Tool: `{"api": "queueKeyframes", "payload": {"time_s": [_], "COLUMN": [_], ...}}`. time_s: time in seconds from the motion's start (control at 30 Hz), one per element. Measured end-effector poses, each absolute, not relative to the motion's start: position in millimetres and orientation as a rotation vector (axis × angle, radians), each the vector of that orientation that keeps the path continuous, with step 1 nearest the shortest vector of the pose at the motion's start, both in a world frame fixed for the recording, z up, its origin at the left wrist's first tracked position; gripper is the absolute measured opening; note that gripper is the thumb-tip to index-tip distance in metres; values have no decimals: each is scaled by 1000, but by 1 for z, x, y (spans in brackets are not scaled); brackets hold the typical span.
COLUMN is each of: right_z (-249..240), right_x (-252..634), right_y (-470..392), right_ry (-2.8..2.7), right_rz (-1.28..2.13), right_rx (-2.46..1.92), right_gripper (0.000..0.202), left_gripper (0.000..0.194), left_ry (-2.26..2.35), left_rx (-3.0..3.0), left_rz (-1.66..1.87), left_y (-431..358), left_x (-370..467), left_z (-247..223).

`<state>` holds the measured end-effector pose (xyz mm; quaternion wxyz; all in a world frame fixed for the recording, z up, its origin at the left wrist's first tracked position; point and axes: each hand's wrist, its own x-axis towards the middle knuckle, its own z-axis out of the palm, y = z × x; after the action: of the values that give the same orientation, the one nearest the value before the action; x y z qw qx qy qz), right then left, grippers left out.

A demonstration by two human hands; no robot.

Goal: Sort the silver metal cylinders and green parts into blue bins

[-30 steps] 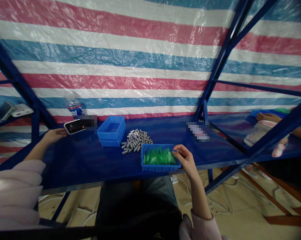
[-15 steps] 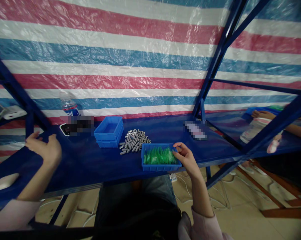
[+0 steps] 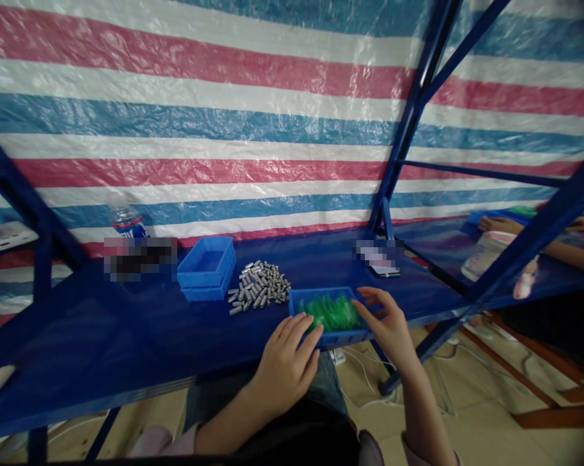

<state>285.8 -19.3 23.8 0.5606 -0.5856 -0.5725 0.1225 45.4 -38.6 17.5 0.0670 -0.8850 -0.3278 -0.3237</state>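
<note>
Tray: shallow blue bin (image 3: 329, 338) sat at the bench's near edge, full of translucent green pieces (image 3: 331, 312)
Right hand (image 3: 389, 323): fingers loosely spread over the tray's right rim, seemingly steadying it; gripping nothing
Left hand (image 3: 286, 359): open, fingertips at the tray's left corner; empty
Beyond: grey cylinders (image 3: 257, 294) heaped beside stacked blue bins (image 3: 206, 268)

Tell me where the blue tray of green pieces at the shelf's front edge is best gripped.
Probably by its two short end walls, one hand from each side. The blue tray is a low open rectangle sitting flat at the shelf edge, with the left hand and right hand already at its ends. The green pieces fill the inside, so the rim suits best.
</note>
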Motion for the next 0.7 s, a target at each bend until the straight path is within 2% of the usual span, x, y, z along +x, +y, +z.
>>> {"api": "queueKeyframes", "payload": {"time_s": [0.1, 0.27, 0.43, 0.7], "right_z": [31, 33, 21, 23], "right_x": [289, 299, 317, 312], "right_y": [-35, -51, -52, -55], "right_ry": [-1429, -1839, -1907, -1953], "right_rz": [-98, -42, -227, -360], "right_rx": [-1385, -1348, -1388, -1297], "right_gripper": [15, 11, 17, 19], "left_gripper": [47, 45, 43, 51], "left_ry": [-983, -1001, -1075, -1217], "left_rx": [-2687, -2693, -2717, -2780], "left_rz": [-927, -853, -707, -475], "left_y": [-32, -19, -9, 13], "left_x": [63, 80, 88, 103], "left_z": [14, 13, 28, 55]}}
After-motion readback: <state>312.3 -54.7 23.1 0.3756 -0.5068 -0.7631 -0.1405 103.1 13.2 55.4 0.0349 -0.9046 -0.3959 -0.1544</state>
